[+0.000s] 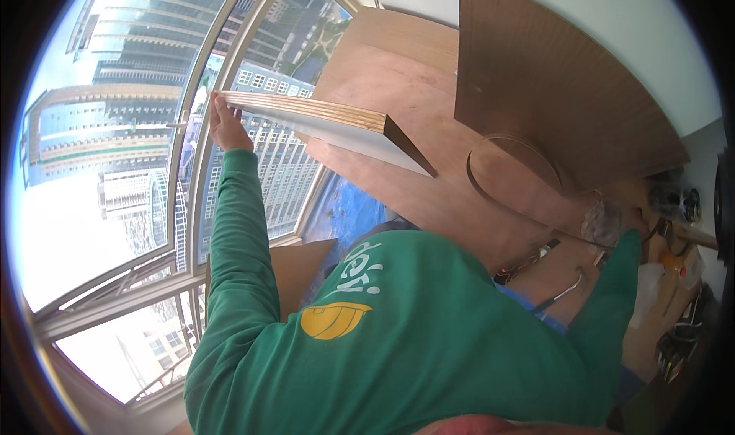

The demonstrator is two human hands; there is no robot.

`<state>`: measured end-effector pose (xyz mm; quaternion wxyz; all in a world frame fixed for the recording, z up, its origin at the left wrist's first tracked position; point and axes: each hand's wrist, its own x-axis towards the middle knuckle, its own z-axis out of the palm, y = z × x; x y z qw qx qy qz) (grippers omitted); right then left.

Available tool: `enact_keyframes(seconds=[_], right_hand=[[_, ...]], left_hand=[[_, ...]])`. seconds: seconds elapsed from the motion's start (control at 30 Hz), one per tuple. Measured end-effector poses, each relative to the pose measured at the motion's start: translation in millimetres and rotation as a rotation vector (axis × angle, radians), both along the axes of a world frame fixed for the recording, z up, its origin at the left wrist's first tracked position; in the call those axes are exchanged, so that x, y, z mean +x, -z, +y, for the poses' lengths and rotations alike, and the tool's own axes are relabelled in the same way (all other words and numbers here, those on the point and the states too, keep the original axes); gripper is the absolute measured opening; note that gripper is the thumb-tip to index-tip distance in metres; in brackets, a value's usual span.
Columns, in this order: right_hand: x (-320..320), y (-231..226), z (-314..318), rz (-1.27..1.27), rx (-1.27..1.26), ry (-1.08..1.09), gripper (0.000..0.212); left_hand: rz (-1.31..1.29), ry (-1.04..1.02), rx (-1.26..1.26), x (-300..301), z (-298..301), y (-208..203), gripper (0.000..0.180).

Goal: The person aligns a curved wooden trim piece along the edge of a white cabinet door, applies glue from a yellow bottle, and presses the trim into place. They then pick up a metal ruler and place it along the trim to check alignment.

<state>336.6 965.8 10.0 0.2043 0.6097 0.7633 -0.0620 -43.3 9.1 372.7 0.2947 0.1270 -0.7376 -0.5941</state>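
My left hand [230, 125] is raised by the window, its fingers closed round the far end of a thick plywood board [306, 110]. The board stands on edge, with raw layered plies along its top and a white face toward me. At the far right my right hand [637, 222] reaches down beside a crumpled clear plastic bag [603, 222]; its fingers are too dark and small to read. A thin brown edging strip [470, 167] curls in a loop across the wooden surface and runs toward that hand. Whether the hand grips it is unclear.
A large brown panel [551, 83] leans against the white wall. On the wooden work surface [398, 60] lie an orange-and-black tool [528, 263] and a bent metal tool with a dark handle [563, 293]. Blue sheeting [344, 209] covers the floor by the tall window [138, 129]. Clutter fills the right side.
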Motion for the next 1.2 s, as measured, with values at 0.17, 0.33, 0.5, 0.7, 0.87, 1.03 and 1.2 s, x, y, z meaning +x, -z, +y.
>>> enact_keyframes(seconds=[0.17,0.33,0.5,0.7,0.87,1.03,1.2], right_hand=[[-18,-5,8,-0.040,0.050,0.040,0.080],[-26,6,20,-0.016,0.071,0.083,0.073],[-26,15,22,0.072,0.075,0.151,0.066],[-7,21,18,0.389,0.078,0.332,0.057],[16,16,-9,1.033,0.060,0.667,0.050],[45,-12,-51,1.757,-0.082,0.964,0.044],[60,-52,-110,2.135,-0.303,1.102,0.039]], left_hand=[[-0.018,-0.038,-0.008,2,6,-1,0.054],[-0.039,-0.057,-0.008,-3,6,-1,0.055],[-0.039,-0.080,-0.007,-1,6,-1,0.055],[-0.038,-0.098,-0.008,-1,7,-1,0.055],[-0.003,-0.100,0.022,1,8,2,0.054],[0.047,-0.120,0.110,-5,5,5,0.057],[0.096,-0.092,0.098,-12,2,14,0.050]])
